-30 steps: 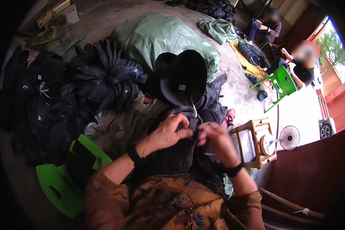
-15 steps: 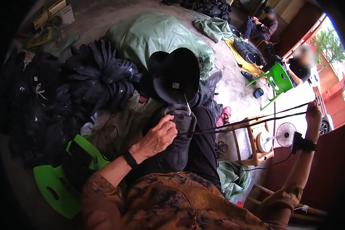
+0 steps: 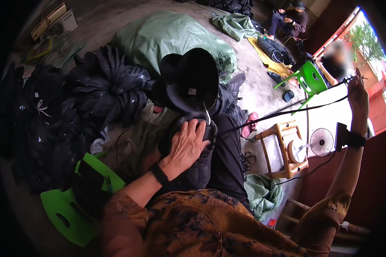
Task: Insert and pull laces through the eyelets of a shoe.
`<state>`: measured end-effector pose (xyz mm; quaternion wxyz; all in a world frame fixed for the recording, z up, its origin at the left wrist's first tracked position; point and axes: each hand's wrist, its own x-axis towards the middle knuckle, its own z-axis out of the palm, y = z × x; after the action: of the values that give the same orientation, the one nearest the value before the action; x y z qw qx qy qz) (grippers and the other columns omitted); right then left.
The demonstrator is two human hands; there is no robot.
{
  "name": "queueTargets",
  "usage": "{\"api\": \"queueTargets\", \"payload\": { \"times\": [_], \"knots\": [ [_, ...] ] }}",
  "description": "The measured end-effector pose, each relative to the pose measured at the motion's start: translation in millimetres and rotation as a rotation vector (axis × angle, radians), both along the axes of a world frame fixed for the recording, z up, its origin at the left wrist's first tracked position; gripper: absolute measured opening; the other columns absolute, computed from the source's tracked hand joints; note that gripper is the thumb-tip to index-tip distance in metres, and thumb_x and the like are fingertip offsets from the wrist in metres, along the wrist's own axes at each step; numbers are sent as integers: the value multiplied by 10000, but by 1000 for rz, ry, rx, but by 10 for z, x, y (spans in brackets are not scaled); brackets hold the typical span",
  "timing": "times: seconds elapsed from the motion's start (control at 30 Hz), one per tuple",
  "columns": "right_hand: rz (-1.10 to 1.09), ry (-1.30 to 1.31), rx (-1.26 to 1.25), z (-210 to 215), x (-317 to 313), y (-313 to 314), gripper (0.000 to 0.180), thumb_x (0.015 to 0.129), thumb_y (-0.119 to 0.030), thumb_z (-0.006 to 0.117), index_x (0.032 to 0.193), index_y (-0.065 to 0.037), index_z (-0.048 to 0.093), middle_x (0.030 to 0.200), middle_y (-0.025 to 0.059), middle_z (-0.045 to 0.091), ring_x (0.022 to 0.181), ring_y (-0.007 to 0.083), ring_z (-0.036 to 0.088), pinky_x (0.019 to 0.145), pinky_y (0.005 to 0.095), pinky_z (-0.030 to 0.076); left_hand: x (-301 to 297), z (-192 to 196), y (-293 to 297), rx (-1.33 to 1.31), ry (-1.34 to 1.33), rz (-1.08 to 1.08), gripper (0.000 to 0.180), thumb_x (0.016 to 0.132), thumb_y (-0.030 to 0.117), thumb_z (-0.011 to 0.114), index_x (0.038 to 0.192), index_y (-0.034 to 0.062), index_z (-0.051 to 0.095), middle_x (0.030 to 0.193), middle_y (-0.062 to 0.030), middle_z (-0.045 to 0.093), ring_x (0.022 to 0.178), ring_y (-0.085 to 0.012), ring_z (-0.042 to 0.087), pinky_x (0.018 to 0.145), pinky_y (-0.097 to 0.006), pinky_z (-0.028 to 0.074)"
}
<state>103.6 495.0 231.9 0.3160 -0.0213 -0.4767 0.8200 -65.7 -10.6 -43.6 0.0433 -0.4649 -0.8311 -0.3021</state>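
Note:
A black lace-up shoe (image 3: 197,174) rests on my lap, its toe toward me. My left hand (image 3: 185,147) lies spread over its tongue and collar, fingers apart and thumb out to the right. Off to the far right, my raised right hand (image 3: 358,91) is closed on black shoelaces (image 3: 283,112), which run taut from the shoe. A dark band is on each wrist. Just beyond the shoe stands a black, rounded, hollow thing (image 3: 197,75) with a small pale label; a white strip hangs by it.
Heaps of black shoe parts (image 3: 103,81) lie at the left, beside a large green sack (image 3: 171,34). A green chair (image 3: 66,210) is by my left elbow. At the right are a bamboo stool (image 3: 281,150) and a small fan (image 3: 321,141). Two people sit farther back.
My left hand has spread out and shifted up over the shoe's tongue. My right hand has moved farther up and slightly right with the laces.

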Motion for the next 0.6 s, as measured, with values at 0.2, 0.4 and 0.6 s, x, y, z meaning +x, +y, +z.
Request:
{"api": "queueTargets", "payload": {
  "times": [0.2, 0.4, 0.6],
  "knots": [
    [-514, -806, 1120, -1334, -249, -783, 301, 910, -162, 549, 1133, 27, 621, 735, 43, 624, 539, 99, 564, 467, 221, 439, -129, -100, 17, -92, 240, 65, 464, 772, 28, 564, 1233, -11, 525, 1163, -126, 534, 1116, -292, 468, 827, -412, 386],
    [36, -797, 996, -2696, -215, -2691, 138, 888, -7, 545, 1011, -33, 600, 671, 66, 586, 602, 133, 578, 561, 301, 480, -128, -10, -2, -224, 223, 90, 581, 713, -33, 579, 1277, -55, 439, 1086, -133, 532, 1090, -280, 469, 836, -406, 361],
    [111, -455, 1039, -2858, -355, -3541, 44, 862, -30, 660, 900, -8, 662, 799, 91, 632, 687, 164, 638, 604, 273, 479, -276, 4, -24, 4, -49, -47, 647, 673, -20, 626, 1290, 59, 452, 952, -67, 541, 984, -236, 533, 880, -392, 331]
  ]
}}
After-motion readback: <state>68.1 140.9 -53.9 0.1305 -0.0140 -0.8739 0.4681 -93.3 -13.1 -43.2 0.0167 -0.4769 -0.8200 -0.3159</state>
